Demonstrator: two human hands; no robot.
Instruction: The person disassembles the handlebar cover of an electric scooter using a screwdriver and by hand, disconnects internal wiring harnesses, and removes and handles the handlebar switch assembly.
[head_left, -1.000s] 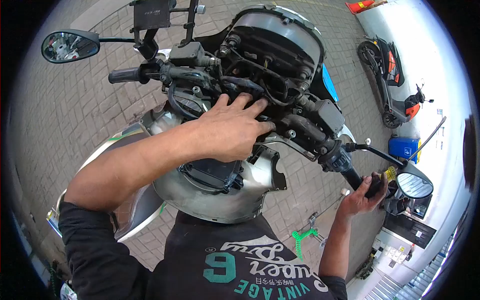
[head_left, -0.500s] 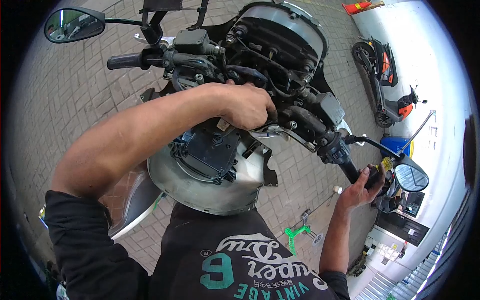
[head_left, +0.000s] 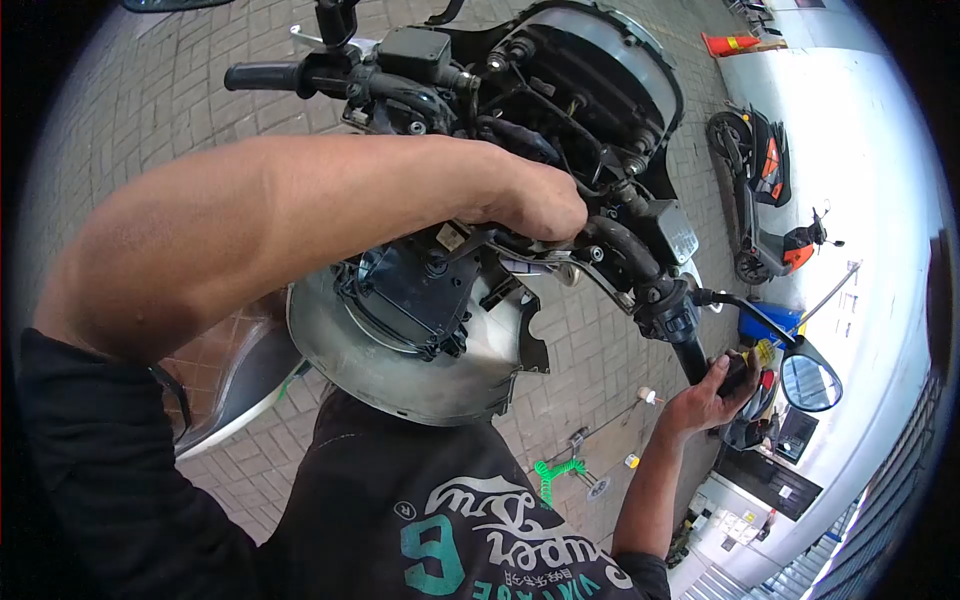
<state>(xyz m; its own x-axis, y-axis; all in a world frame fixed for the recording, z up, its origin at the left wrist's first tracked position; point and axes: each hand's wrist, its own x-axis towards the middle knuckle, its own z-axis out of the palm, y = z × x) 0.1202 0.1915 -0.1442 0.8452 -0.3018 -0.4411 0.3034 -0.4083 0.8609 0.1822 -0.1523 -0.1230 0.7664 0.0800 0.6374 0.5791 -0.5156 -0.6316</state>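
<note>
At the middle of the scooter handlebar [head_left: 626,248], the left hand [head_left: 545,205] reaches down, its fingers hidden, so their hold cannot be told. Beside the bar's right end, the right hand's [head_left: 703,404] fingers curl around a yellow-and-black screwdriver [head_left: 764,352], near the mirror [head_left: 812,383]. Ahead of the handlebar is a front housing [head_left: 600,85]; behind, a silver panel [head_left: 400,385]. The left forearm [head_left: 340,200] blocks the bar's centre.

a black and orange scooter [head_left: 772,178] stands on the brick paving [head_left: 598,365] at its right edge, beside a white wall [head_left: 850,150]. farther up that edge is an orange cone [head_left: 717,45] with a yellow band; farther down, a partly hidden blue bin [head_left: 782,316]. a green coil [head_left: 546,474] shows toward the paving's lower edge.
</note>
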